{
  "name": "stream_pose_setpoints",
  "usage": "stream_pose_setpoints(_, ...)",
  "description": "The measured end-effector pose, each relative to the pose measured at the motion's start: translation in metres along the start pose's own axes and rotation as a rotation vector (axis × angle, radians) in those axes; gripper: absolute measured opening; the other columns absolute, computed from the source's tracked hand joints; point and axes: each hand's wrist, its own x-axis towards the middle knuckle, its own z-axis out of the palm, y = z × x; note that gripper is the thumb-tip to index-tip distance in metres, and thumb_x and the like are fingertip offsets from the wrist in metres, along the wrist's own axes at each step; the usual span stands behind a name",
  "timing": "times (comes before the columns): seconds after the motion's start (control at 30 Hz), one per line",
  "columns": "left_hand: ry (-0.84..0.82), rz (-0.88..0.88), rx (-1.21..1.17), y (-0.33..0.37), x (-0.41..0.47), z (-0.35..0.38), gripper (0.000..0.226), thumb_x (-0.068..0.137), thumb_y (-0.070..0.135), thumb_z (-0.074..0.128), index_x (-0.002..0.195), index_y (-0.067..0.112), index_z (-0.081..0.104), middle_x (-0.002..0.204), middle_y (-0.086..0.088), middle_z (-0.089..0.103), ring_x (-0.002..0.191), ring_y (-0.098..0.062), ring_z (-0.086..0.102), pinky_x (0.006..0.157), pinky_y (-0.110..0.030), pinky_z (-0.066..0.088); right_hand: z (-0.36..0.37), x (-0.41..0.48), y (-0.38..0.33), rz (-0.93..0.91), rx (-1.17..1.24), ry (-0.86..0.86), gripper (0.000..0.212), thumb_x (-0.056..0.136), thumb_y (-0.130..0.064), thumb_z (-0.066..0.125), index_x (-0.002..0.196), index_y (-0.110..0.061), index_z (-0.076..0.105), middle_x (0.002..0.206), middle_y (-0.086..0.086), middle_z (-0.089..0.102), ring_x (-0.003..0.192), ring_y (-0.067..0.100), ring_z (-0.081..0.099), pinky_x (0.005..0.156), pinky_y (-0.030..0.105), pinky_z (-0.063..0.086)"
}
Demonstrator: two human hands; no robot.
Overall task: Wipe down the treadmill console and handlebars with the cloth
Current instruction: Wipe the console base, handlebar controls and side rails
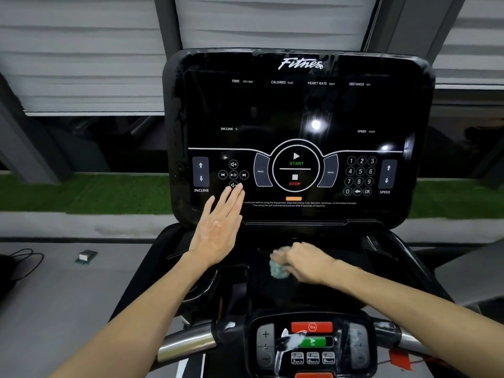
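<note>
The black treadmill console (pixel 297 110) fills the middle, with START and STOP buttons and a keypad. My left hand (pixel 218 227) lies flat with straight fingers against the console's lower left, its fingertips by the volume buttons. My right hand (pixel 305 261) is blurred over the dark tray below the console and holds a small pale green cloth (pixel 276 268) crumpled under its fingers. A silver handlebar (pixel 185 346) runs out at lower left. The lower control panel (pixel 313 342) with a red stop button sits at the bottom, smeared with white streaks.
Grey blinds and window frames stand behind the console. A strip of green turf (pixel 81 192) runs beyond a grey ledge. On the grey floor at left lie a small box (pixel 86 256) and a black cable (pixel 24 257). A red tag (pixel 399 360) hangs at lower right.
</note>
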Motion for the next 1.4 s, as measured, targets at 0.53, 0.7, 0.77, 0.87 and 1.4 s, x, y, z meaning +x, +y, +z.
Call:
stream_pose_setpoints(0.53, -0.007, -0.002, -0.005, 0.002, 0.000, -0.002, 0.055, 0.102, 0.027, 0.015, 0.153, 0.008, 0.016, 0.162, -0.005, 0.011, 0.148, -0.022, 0.016, 0.116, -0.045, 0.026, -0.012, -0.032, 0.003, 0.242, 0.543, -0.151, 0.025, 0.073, -0.014, 0.081, 0.096, -0.013, 0.075, 0.071, 0.009, 0.071, 0.057, 0.026, 0.069, 0.053, 0.031, 0.058)
stream_pose_setpoints(0.7, -0.009, 0.000, -0.007, 0.002, 0.000, -0.003, 0.055, 0.101, 0.026, 0.016, 0.152, 0.007, 0.018, 0.161, -0.006, 0.014, 0.148, -0.023, 0.017, 0.115, -0.044, 0.027, -0.008, -0.014, 0.013, 0.318, 0.173, 0.005, 0.012, 0.088, -0.005, 0.052, 0.091, -0.011, 0.062, 0.094, 0.010, 0.065, 0.094, 0.031, 0.063, 0.072, 0.029, 0.044)
stream_pose_setpoints(0.77, -0.010, -0.005, -0.013, 0.003, 0.001, -0.003, 0.055, 0.101, 0.026, 0.016, 0.152, 0.006, 0.019, 0.161, -0.007, 0.014, 0.147, -0.023, 0.018, 0.115, -0.043, 0.027, 0.002, -0.013, 0.018, 0.329, 0.184, 0.026, 0.014, 0.092, -0.010, 0.048, 0.100, -0.011, 0.060, 0.100, 0.012, 0.065, 0.096, 0.032, 0.062, 0.075, 0.033, 0.043)
stream_pose_setpoints(0.87, -0.002, -0.051, -0.054, 0.011, 0.001, -0.002, 0.053, 0.102, 0.024, 0.018, 0.152, 0.006, 0.019, 0.161, -0.008, 0.014, 0.147, -0.023, 0.019, 0.116, -0.041, 0.026, 0.004, -0.027, 0.019, 0.321, 0.292, 0.013, 0.022, 0.095, -0.024, 0.051, 0.108, -0.009, 0.061, 0.098, 0.014, 0.066, 0.095, 0.032, 0.061, 0.080, 0.034, 0.048)
stream_pose_setpoints(1.4, -0.030, 0.117, -0.179, 0.072, 0.030, -0.006, 0.055, 0.100, 0.022, 0.025, 0.153, 0.011, 0.012, 0.162, -0.001, 0.003, 0.149, -0.017, 0.004, 0.120, -0.037, 0.015, -0.003, -0.058, 0.024, 0.380, 1.062, -0.123, 0.015, 0.073, -0.009, 0.078, 0.086, -0.003, 0.076, 0.069, 0.012, 0.069, 0.054, 0.017, 0.061, 0.051, 0.023, 0.054)
